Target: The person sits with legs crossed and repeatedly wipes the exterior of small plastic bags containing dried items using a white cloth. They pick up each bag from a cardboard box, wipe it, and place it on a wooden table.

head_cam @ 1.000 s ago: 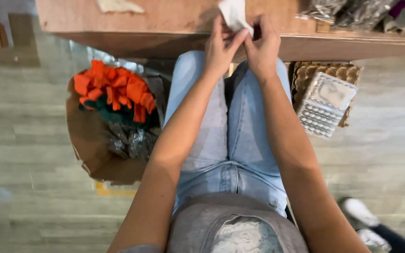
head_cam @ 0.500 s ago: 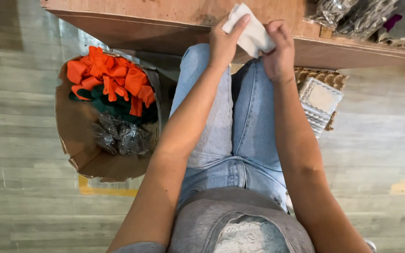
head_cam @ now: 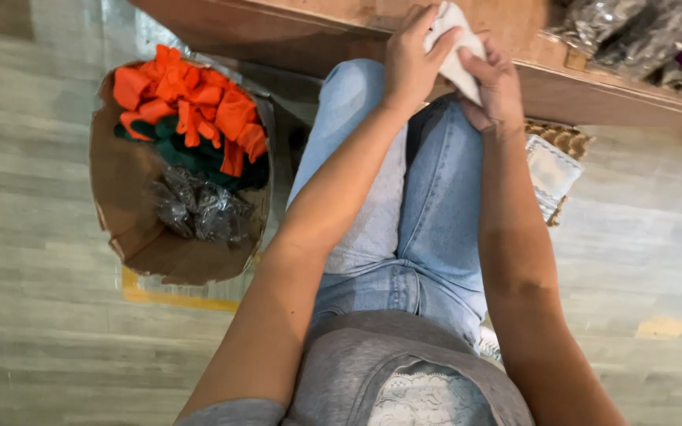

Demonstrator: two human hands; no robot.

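White cloth — both hands pinching

Upper left, a cardboard box sits on the floor, stuffed with orange cloth, green cloth and crinkled clear bags; wooden table up top.

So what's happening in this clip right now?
A seated person in light jeans holds a small white cloth in both hands at the edge of a wooden table. The left hand pinches its upper part while the right hand supports it from below. On the floor to the person's left is a cardboard box containing orange and green fabric pieces and clear plastic bags.
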